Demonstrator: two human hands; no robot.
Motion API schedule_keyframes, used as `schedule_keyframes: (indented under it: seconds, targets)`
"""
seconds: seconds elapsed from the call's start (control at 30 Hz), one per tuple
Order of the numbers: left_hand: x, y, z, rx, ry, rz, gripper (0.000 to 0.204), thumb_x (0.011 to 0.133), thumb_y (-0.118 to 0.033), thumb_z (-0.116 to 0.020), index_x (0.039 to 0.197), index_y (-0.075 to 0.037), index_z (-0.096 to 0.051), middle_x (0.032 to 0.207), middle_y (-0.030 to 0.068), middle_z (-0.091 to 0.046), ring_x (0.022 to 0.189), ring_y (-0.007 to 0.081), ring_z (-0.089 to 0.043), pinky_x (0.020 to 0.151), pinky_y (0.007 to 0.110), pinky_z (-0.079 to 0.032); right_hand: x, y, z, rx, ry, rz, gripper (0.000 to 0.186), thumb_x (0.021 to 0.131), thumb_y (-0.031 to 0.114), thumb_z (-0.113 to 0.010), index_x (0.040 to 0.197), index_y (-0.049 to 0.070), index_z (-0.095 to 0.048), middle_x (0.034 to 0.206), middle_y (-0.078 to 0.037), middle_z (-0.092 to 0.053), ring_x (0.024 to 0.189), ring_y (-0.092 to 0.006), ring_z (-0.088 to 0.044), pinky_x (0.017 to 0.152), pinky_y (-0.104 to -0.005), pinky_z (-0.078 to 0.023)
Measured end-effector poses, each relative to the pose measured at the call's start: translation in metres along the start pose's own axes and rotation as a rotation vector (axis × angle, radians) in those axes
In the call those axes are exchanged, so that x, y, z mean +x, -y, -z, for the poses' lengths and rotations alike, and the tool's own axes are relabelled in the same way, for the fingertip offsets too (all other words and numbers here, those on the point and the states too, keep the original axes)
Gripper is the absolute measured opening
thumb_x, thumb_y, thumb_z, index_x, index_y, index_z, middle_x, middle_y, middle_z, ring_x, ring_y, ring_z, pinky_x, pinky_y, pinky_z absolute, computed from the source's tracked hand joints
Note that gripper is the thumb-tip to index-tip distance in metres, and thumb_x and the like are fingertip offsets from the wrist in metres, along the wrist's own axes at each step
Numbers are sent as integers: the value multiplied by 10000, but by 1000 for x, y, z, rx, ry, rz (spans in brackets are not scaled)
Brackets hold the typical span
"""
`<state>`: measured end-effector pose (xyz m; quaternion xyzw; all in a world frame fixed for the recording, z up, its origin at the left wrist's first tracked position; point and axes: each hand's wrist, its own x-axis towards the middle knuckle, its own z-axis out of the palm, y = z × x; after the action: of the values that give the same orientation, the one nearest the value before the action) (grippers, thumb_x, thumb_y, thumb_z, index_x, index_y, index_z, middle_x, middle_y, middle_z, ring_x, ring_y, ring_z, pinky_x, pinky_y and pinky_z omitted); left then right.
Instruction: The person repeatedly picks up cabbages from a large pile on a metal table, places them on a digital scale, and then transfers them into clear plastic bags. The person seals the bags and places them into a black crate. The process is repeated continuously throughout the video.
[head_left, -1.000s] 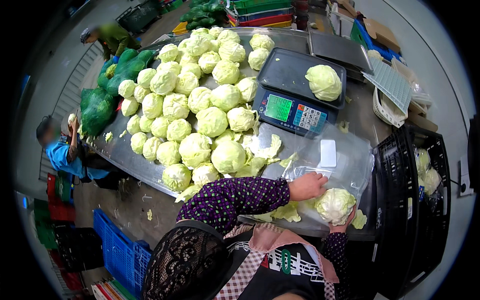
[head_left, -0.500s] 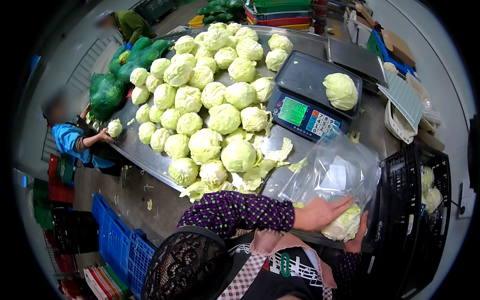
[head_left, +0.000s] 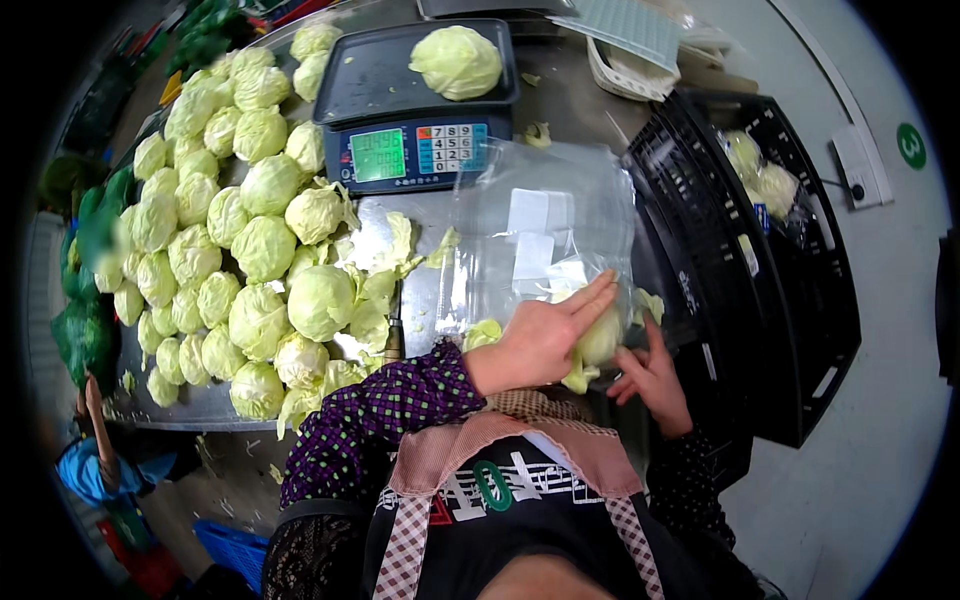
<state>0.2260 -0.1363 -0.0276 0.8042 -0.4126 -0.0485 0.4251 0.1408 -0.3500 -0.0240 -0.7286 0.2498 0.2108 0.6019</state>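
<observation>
A pale green cabbage (head_left: 599,341) lies at the mouth of a clear plastic bag (head_left: 480,235) near the table's front edge. My left hand (head_left: 548,338) rests over the cabbage and the bag's edge, fingers stretched out toward the bag; its thumb is hidden. Just right of the cabbage is my right hand (head_left: 657,385), fingers apart, with nothing visible in it. A loose leaf (head_left: 650,305) sticks out above its fingertips. Beyond the bag stands a digital scale (head_left: 420,115) with another cabbage (head_left: 456,63) on its tray.
Many cabbages (head_left: 265,248) crowd the metal table on the left, with torn leaves (head_left: 375,300) beside them. A knife-like handle (head_left: 394,340) lies near those. Black crates (head_left: 690,260) stand close on the right. A co-worker in blue (head_left: 95,470) is at the far left.
My view has swung to the right, shifting the scene leftward. My right hand has come off the cabbage and its fingers are spread; my left hand remains over the cabbage.
</observation>
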Motion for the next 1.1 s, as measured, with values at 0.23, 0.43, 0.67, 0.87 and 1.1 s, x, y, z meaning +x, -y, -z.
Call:
schedule_keyframes:
  seconds: [0.23, 0.43, 0.67, 0.87, 1.1]
  targets:
    - [7, -15, 33, 293, 199, -271, 636, 653, -98, -662, 1274, -39, -541, 1507, 80, -385, 672, 244, -639, 547, 358, -511, 74, 23, -9, -932, -777, 1093, 385, 891, 308, -639, 1159, 50, -539, 806, -133, -660, 614, -350, -643, 548, -441, -487]
    - [-46, 22, 24, 449, 291, -289, 331, 714, -82, -629, 1037, -14, -625, 994, 101, -623, 572, 217, -570, 467, 318, -468, 83, 9, 5, -814, -513, 571, 270, 924, 316, -593, 821, 67, -615, 706, -198, -626, 622, -383, -583, 562, -436, -464]
    - [-2, -15, 151, 252, -240, -331, 154, 753, -118, -707, 739, -29, -582, 648, 89, -526, 547, 252, -553, 470, 349, -432, 18, 134, 10, -513, -297, 840, 216, 894, 178, -609, 837, -30, -626, 610, -85, -543, 549, -136, -478, 524, -323, -396]
    - [10, -54, 178, 158, -244, -166, 132, 813, -130, -734, 800, -4, -700, 623, 45, -584, 529, 141, -531, 483, 267, -398, -18, 184, 1, -622, -285, 898, 300, 841, 242, -660, 762, -44, -619, 586, -157, -540, 507, -231, -474, 534, -336, -412]
    - [-53, -59, 142, 268, -114, -407, 106, 746, -74, -739, 811, -24, -671, 684, 70, -591, 588, 200, -601, 494, 299, -465, -29, 66, 6, -645, -219, 749, 152, 881, 122, -625, 913, -24, -652, 630, -37, -573, 603, -65, -515, 561, -241, -414]
